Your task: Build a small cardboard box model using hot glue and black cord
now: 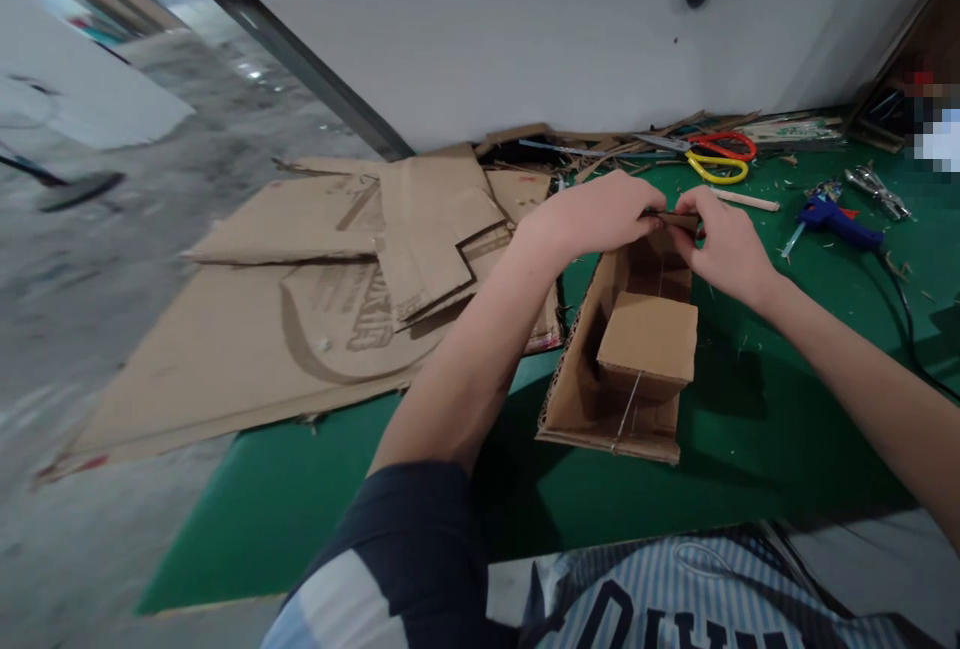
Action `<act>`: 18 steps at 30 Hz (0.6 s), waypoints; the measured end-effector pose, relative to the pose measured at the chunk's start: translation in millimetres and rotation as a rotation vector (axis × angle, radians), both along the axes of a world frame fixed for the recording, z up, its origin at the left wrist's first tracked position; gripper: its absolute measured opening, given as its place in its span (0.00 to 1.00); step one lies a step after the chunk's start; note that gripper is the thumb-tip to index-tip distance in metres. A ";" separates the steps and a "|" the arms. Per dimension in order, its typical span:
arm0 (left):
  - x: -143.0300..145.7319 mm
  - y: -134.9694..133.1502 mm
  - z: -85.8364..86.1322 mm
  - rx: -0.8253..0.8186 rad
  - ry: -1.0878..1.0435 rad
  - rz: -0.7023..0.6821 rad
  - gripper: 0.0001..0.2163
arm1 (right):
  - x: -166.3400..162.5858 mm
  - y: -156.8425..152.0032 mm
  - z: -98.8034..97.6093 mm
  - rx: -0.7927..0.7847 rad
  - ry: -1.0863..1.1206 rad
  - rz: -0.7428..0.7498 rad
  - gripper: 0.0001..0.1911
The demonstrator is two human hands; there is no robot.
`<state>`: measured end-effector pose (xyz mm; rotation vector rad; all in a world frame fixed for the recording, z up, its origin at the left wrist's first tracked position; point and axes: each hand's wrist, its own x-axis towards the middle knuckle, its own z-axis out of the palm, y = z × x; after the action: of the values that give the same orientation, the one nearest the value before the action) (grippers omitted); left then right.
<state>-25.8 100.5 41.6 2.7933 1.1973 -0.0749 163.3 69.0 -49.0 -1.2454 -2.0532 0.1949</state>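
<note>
A long cardboard frame (570, 369) with open sides stands on the green table in front of me. Inside it sits a small cardboard box (649, 334), with a thin string (628, 412) running from it to the near end wall. At the far end of the frame, my left hand (611, 211) and my right hand (721, 241) pinch a small brown cardboard strip (681, 220) from either side. Whether that strip is fixed to the frame's far wall cannot be made out. The fingertips are partly hidden behind the hands.
Flattened cardboard sheets (247, 329) cover the table's left side. Along the white wall (525, 29) lie cardboard scraps and scissors (720, 157) with red and yellow handles. A blue glue gun (844, 224) with a black cord rests at right, near a pale stick (746, 200).
</note>
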 end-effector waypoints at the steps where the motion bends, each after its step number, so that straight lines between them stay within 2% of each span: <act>1: 0.9 -0.5 1.1 0.009 0.016 -0.007 0.12 | -0.7 0.6 -1.6 0.045 0.011 0.003 0.07; 5: 3.9 -2.9 5.4 0.034 0.092 -0.026 0.13 | -0.7 -0.7 -7.8 0.321 0.040 -0.040 0.03; 10: 4.2 -3.6 6.2 0.024 0.094 -0.029 0.14 | 7.7 -9.0 -12.4 0.548 -0.133 -0.108 0.06; 13: 3.8 -2.8 4.8 0.034 0.104 -0.035 0.14 | 9.5 -7.0 -11.7 0.549 -0.159 -0.068 0.07; 18: 4.6 -3.5 4.2 0.041 0.119 -0.025 0.14 | 4.6 3.4 -10.6 0.392 -0.054 0.023 0.11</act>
<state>-21.2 97.0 45.7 2.8761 1.2020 -0.2234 168.0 72.4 -59.6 -0.9922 -2.0276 -0.2240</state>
